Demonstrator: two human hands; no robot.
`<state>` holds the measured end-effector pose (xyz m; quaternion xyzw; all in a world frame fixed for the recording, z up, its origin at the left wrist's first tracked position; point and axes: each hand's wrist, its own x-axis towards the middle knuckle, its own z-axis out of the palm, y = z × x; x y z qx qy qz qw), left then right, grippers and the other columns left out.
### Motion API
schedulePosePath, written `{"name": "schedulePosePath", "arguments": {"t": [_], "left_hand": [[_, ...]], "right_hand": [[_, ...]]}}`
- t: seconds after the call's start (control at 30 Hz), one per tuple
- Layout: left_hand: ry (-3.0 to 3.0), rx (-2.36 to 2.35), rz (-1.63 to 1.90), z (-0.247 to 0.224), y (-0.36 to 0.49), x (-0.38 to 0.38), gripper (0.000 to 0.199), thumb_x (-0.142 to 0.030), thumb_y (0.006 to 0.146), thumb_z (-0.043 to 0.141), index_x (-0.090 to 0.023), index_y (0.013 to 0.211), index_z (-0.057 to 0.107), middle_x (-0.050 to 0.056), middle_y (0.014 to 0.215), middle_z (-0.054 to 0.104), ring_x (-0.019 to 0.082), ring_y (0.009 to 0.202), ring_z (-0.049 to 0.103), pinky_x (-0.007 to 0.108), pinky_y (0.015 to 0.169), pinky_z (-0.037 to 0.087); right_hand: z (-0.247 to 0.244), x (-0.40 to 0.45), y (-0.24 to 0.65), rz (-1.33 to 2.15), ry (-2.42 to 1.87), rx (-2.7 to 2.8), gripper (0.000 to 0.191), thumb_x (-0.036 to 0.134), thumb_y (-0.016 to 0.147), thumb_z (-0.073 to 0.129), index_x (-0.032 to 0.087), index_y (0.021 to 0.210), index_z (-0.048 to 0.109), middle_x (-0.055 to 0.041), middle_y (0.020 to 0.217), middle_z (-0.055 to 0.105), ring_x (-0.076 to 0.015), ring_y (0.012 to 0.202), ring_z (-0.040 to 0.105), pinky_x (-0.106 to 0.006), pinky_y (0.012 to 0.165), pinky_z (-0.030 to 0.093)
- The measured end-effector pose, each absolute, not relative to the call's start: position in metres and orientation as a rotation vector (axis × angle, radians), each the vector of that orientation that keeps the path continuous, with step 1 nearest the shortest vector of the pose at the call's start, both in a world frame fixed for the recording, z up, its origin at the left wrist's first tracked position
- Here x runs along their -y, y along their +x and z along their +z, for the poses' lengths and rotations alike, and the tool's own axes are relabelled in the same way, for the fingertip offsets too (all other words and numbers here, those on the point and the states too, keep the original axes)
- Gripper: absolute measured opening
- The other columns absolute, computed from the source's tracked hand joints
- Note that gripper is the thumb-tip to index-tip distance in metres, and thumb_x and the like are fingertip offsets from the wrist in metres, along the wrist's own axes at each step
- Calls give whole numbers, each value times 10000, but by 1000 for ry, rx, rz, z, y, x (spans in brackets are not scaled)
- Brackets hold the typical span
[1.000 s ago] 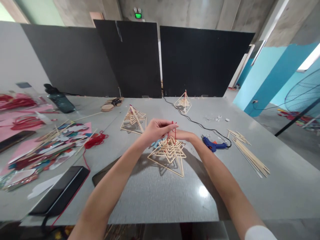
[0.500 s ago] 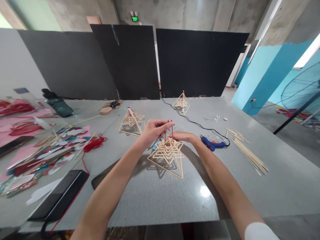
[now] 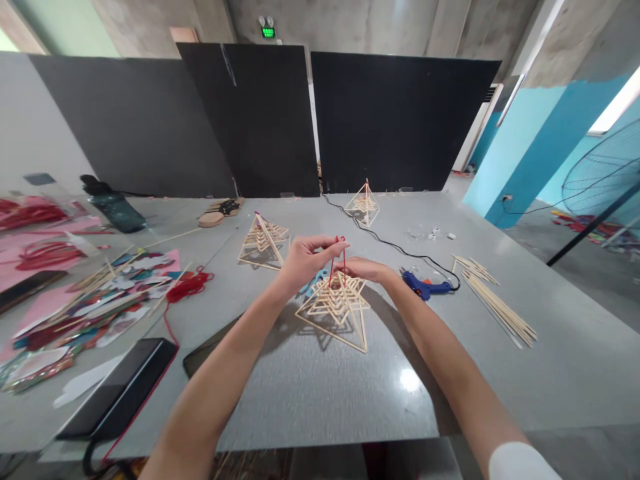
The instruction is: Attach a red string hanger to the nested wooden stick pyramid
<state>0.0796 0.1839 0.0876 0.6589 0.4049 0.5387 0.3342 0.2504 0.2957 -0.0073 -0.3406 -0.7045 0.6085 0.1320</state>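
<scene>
My left hand [image 3: 309, 260] pinches a loop of red yarn [image 3: 345, 257] between thumb and fingertips. The yarn runs down to the top of a pyramid frame [image 3: 337, 310] of thin wooden sticks standing on the grey table, with star-like layers inside. My right hand [image 3: 367, 269] is at the frame's top, just behind the yarn, its fingers drawn together. What those fingertips grip is hidden. Behind the frame, beside my left hand, a light-blue object [image 3: 315, 283], perhaps scissors handles, is partly covered.
Two similar stick pyramids [image 3: 263, 241] stand farther back. A blue glue gun [image 3: 428, 287] and loose sticks [image 3: 500, 307] lie right. At left are red yarn [image 3: 190, 285], paper scraps [image 3: 110, 293], a black device [image 3: 120, 387] and a bottle [image 3: 114, 205]. A dark flat object [image 3: 207, 350] lies beneath my left forearm.
My right hand has shifted slightly, and its fingers show a little more above the frame's top. The left hand still holds the yarn loop. The view has tilted slightly.
</scene>
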Motion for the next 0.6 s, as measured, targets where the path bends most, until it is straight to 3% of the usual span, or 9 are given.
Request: {"name": "schedulePosePath", "arguments": {"t": [0.17,0.4,0.6], "left_hand": [[1738,-976,1424,88,79,-185,231,-463,834,868,-235,793,872,63,951,760,176,854,650,331,797,486],[1675,-940,1444,90,79,-182,167,-412,842,875,-247,812,885,56,978,759,172,899,667,344,882,498],[1637,-900,1454,92,83,-178,174,-406,839,884,-236,799,883,53,972,743,155,867,645,323,851,483]], "right_hand": [[-4,-296,253,1725,-1035,2044,303,401,998,581,172,850,714,-22,766,724,-145,678,609,-240,637,470],[7,-298,261,1662,-1080,2137,466,480,1076,494,159,927,797,-98,871,799,-195,769,660,-273,665,486],[-4,-303,259,1644,-1072,2207,622,609,1104,407,163,948,812,-90,838,800,-167,658,618,-253,546,421]]}}
